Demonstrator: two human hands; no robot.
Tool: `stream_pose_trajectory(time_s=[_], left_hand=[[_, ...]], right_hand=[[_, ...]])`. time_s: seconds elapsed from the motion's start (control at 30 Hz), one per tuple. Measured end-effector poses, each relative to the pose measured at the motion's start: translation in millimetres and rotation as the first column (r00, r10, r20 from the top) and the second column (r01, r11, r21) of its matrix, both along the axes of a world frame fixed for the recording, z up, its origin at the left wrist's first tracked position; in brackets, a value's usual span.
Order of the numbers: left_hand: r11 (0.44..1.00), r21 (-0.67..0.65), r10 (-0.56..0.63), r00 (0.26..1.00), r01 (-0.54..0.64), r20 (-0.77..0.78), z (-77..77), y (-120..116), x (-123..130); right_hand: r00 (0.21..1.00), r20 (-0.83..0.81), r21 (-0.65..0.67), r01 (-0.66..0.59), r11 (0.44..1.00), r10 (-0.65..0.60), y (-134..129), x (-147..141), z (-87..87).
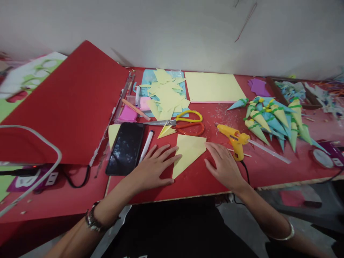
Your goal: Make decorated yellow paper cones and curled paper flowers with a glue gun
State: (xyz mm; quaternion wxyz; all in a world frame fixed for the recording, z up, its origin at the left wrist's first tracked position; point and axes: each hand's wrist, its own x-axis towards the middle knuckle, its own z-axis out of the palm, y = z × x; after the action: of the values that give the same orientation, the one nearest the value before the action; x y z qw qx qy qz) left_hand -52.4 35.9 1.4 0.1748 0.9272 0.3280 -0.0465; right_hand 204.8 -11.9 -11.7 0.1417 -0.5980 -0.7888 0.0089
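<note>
A pale yellow paper piece (188, 152), pointed at its lower end, lies flat on the red table. My left hand (156, 168) rests at its left side, fingers spread, the fingertips at the paper's edge. At the paper's right edge, the fingertips of my right hand (224, 165) touch near the corner, with the thumb apart. Just above the paper are scissors (188, 123) with one yellow and one red handle, beside a small folded yellow piece (166, 131). A yellow glue gun (235, 139) lies to the right of my right hand.
Left of my left hand are a black phone (125, 148) and a white marker (146, 146). Yellow scraps (166, 93) and a yellow sheet stack (215, 87) lie at the back. Blue and yellow paper cones (276, 120) are piled right. A large red board (67, 104) stands left.
</note>
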Motion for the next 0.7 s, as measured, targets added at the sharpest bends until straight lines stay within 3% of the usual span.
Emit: stream_pose_trajectory(time_s=[0.2,0.37,0.5,0.7], left_hand=[[1.0,0.021,-0.001,1.0,0.001,0.017,6.0,-0.1,1.1],[0.996,0.089,0.025,1.0,-0.026,0.009,7.2,-3.4,6.1],[0.966,0.251,0.061,0.998,-0.065,0.023,7.2,-12.6,14.4],[0.861,0.496,0.099,0.994,-0.107,0.043,18.8,-29.4,31.5]], right_hand=[[0.994,-0.069,-0.036,-0.088,0.995,0.085,8.7,-6.0,-0.5],[0.981,-0.187,-0.094,-0.06,0.994,0.041,10.1,-17.7,-2.9],[0.97,-0.24,-0.163,-0.015,0.987,-0.025,8.8,-25.8,1.3],[0.884,-0.433,-0.271,0.06,0.961,-0.177,-2.5,-46.7,23.7]])
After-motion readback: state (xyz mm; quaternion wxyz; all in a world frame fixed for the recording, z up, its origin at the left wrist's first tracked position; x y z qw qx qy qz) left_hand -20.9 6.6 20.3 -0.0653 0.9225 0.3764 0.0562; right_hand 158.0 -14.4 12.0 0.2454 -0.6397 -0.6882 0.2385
